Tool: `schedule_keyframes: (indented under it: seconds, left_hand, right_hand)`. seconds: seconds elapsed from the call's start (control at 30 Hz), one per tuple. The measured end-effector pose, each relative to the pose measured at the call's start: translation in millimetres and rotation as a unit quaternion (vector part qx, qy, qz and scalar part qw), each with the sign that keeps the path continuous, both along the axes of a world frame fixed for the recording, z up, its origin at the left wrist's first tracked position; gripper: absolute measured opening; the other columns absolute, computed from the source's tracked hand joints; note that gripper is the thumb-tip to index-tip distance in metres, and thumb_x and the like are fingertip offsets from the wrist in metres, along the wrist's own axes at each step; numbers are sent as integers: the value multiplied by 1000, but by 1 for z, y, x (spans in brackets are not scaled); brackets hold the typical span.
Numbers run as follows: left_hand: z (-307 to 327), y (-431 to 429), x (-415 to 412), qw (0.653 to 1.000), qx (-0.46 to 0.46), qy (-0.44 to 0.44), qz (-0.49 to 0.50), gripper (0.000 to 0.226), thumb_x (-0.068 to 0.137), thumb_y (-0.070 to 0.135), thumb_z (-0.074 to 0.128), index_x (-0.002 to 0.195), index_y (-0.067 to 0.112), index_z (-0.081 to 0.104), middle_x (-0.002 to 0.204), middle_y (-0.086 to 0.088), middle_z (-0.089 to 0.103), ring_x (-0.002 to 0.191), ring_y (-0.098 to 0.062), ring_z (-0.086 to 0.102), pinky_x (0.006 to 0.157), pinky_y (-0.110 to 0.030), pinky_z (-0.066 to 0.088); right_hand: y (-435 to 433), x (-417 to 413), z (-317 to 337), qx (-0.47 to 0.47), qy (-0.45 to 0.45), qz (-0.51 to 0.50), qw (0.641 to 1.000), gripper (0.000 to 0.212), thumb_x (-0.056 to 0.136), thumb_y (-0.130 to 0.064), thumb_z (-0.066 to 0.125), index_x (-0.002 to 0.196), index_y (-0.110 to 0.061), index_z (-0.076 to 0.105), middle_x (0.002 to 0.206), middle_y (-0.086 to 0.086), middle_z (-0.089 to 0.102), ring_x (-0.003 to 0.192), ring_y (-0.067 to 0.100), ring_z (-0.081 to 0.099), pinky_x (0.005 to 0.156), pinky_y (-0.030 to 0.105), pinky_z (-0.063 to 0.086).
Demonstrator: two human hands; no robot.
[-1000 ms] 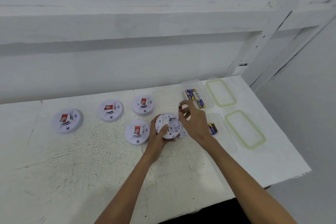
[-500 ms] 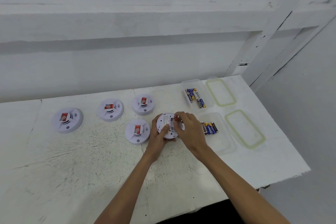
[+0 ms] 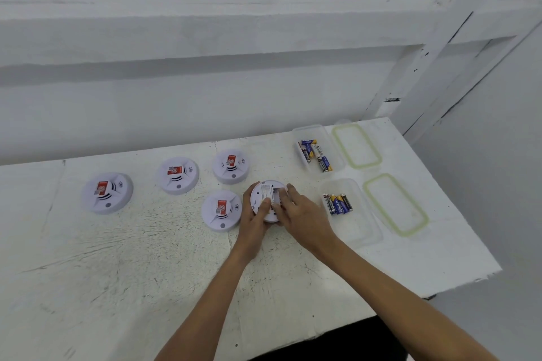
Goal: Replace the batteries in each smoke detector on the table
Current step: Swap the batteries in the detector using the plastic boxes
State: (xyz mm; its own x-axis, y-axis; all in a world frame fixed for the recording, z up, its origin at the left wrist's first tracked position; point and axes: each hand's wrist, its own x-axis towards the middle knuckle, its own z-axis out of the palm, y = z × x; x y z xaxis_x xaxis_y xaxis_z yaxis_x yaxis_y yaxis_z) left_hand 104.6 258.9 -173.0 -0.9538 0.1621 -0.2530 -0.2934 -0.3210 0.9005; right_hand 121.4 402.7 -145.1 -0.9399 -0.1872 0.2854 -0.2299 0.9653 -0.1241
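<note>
White scuffed table (image 3: 117,258) carries everything. Right of its centre a white round smoke detector (image 3: 265,199) is turned back side up, its grey label and battery bay showing. The left hand (image 3: 253,220) grips this detector from 7 o'clock, fingers curled under the rim and thumb laid across the back. The right hand (image 3: 302,214) comes in from 4 o'clock with bent fingers, their tips on the bay; whether they pinch a battery there cannot be told. Four more white detectors with red stickers sit face up: one (image 3: 221,210) just beside the held unit at 9 o'clock, one (image 3: 231,166) at 11 o'clock, and two farther out toward 9 o'clock, a middle one (image 3: 177,175) and an outermost one (image 3: 107,193). At 3 o'clock of the held unit stands a clear plastic tub (image 3: 357,228) holding blue-and-yellow batteries (image 3: 337,204); at 1 o'clock a second clear tub (image 3: 334,138) holds more batteries (image 3: 315,152). Beside each tub, on its 3 o'clock side, lies a clear lid with a green seal, the near lid (image 3: 396,204) and the far lid (image 3: 356,146).
</note>
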Motion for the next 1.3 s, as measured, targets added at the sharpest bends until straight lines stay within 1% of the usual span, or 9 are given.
schedule_keyframes:
  seconds: [0.1, 0.23, 0.47, 0.63, 0.73, 0.83, 1.0, 1.23, 1.3]
  left_hand:
    - [1, 0, 0, 1000, -11, 10, -15, 43, 105, 17, 54, 145, 28, 44, 138, 0, 62, 121, -23, 66, 83, -48, 62]
    - [0, 0, -2, 1000, -10, 14, -17, 45, 104, 20, 56, 147, 23, 41, 136, -6, 63, 114, -28, 70, 79, -51, 62]
    - [-3, -1, -4, 1000, -11, -1, -17, 55, 96, 33, 65, 146, 27, 42, 140, -9, 59, 118, -34, 67, 75, -47, 63]
    - [-4, 0, -4, 1000, -9, -5, -20, 55, 95, 32, 64, 146, 28, 42, 140, -7, 60, 119, -31, 67, 80, -53, 62]
    - [-3, 0, -4, 1000, -11, -2, -17, 54, 96, 32, 65, 145, 29, 43, 140, -8, 59, 118, -33, 67, 79, -52, 62]
    - [-1, 1, -5, 1000, -11, -7, -19, 51, 99, 29, 65, 145, 30, 43, 139, -8, 60, 116, -35, 68, 77, -49, 63]
    - [1, 0, -4, 1000, -2, -7, -19, 45, 104, 18, 57, 146, 26, 42, 137, -6, 61, 113, -30, 70, 73, -45, 63]
    - [2, -1, -3, 1000, -6, -10, -23, 44, 104, 18, 57, 145, 28, 44, 131, 0, 66, 109, -27, 72, 78, -48, 62]
    - [2, -1, -2, 1000, -5, -7, -28, 43, 104, 17, 56, 144, 29, 44, 127, 5, 69, 107, -27, 72, 77, -47, 63]
  right_hand:
    - [7, 2, 6, -15, 32, -7, 999, 33, 97, -34, 57, 112, -10, 73, 111, 14, 73, 75, 24, 72, 52, 32, 58]
    - [13, -5, 21, -126, 15, -30, 991, 30, 96, -34, 54, 92, -13, 75, 90, 2, 75, 72, 19, 66, 58, 35, 56]
    - [44, -36, 50, -309, 0, -129, 942, 12, 93, -19, 64, 88, -14, 74, 78, -6, 71, 68, 7, 64, 66, 21, 53]
    - [76, -76, 54, -250, -43, -181, 950, 15, 91, -7, 59, 94, -5, 73, 79, 7, 71, 68, 22, 64, 64, 34, 55]
    - [88, -102, 50, -196, -121, -214, 950, 19, 91, -4, 58, 103, -5, 72, 92, 14, 69, 83, 30, 65, 71, 40, 58]
    - [93, -120, 40, -104, -219, -247, 938, 22, 89, -4, 60, 110, -3, 68, 110, 20, 61, 90, 35, 65, 72, 37, 57]
    - [86, -129, 31, -17, -248, -274, 929, 14, 85, -2, 65, 89, -6, 52, 95, 12, 48, 78, 27, 53, 62, 29, 44]
    - [81, -133, 21, -32, -257, -288, 922, 18, 86, -7, 67, 101, -4, 57, 108, 15, 59, 91, 29, 62, 61, 29, 44]
    - [85, -134, 21, -66, -260, -273, 924, 27, 88, -10, 63, 113, -3, 57, 101, 15, 54, 81, 28, 57, 52, 26, 38]
